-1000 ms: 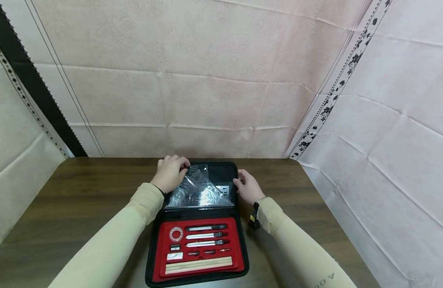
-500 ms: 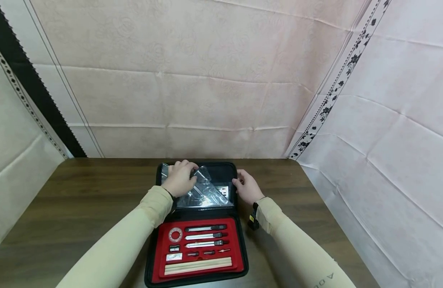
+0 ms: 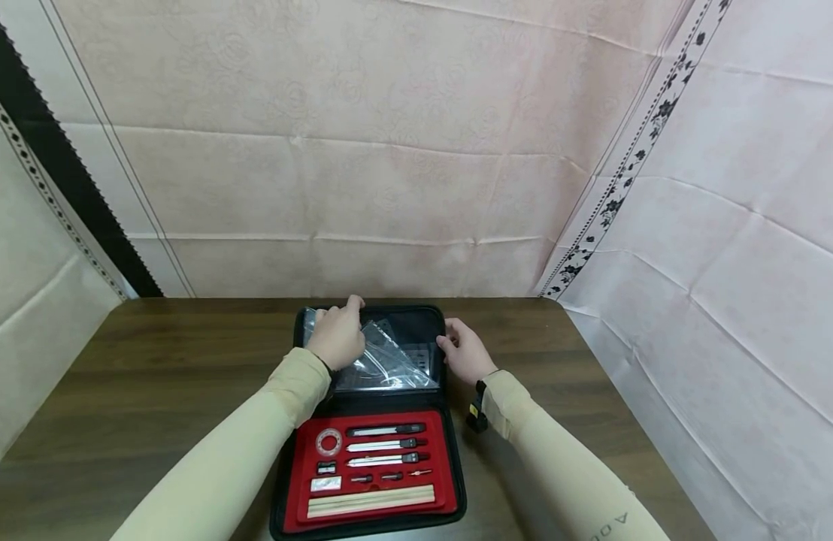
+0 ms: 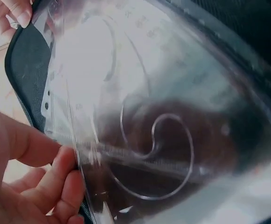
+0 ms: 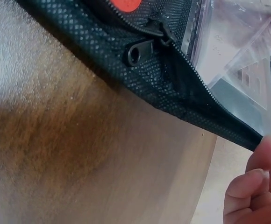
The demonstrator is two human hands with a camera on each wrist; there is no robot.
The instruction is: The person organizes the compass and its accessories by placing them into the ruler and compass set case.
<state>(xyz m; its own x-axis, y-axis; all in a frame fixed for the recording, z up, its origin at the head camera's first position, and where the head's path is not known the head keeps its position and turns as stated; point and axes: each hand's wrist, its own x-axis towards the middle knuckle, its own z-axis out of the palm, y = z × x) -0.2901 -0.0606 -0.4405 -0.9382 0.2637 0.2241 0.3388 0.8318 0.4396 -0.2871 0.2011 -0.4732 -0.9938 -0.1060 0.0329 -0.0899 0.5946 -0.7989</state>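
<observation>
A black zip case (image 3: 458, 481) lies unfolded, its red tray (image 3: 416, 488) toward me and its lid (image 3: 413, 321) beyond. The lid bears a clear plastic pocket (image 4: 173, 144) with transparent flat pieces inside; a curved outline shows through it. My left hand (image 3: 338, 334) is over the lid's left half, its thumb and fingers pinching the pocket's edge in the left wrist view. At the lid's right side, my right hand (image 3: 465, 352) pinches the zippered rim (image 5: 236, 133) between thumb and fingers. A zip pull (image 5: 139, 52) hangs nearer the hinge.
In the tray sit compasses (image 3: 386, 445), a tape-like ring (image 3: 328, 442), a sharpener (image 3: 326, 467), an eraser (image 3: 325, 484) and pale pencils (image 3: 371, 501). The brown wooden table (image 3: 159, 421) ends at a cloth-covered wall (image 3: 362, 188).
My left hand has moved right from the lid's left edge, then its index finger has straightened toward the far rim. The right hand keeps its hold on the rim.
</observation>
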